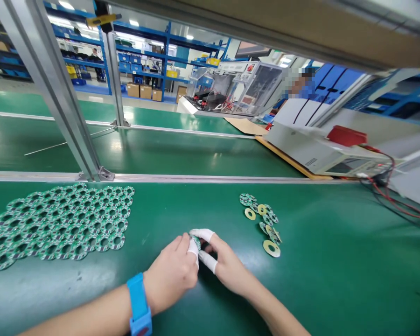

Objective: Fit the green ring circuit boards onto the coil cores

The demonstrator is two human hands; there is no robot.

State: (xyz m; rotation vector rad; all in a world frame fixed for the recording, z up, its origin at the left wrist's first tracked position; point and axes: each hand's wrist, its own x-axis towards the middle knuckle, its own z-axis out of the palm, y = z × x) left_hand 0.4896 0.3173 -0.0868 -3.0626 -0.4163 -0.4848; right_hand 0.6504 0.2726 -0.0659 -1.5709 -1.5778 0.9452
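Circuit board (197, 241) pinched in left hand (171, 271); right hand (227, 264) curved at its edge, grip unclear. Both right of board array (61, 226); green desk (161, 210) between. Loose rings (267, 219) farther right.

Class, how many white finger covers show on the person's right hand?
2: the index-finger cover on the far side and the thumb cover nearer the camera, on the right hand. More may be hidden on other fingers.
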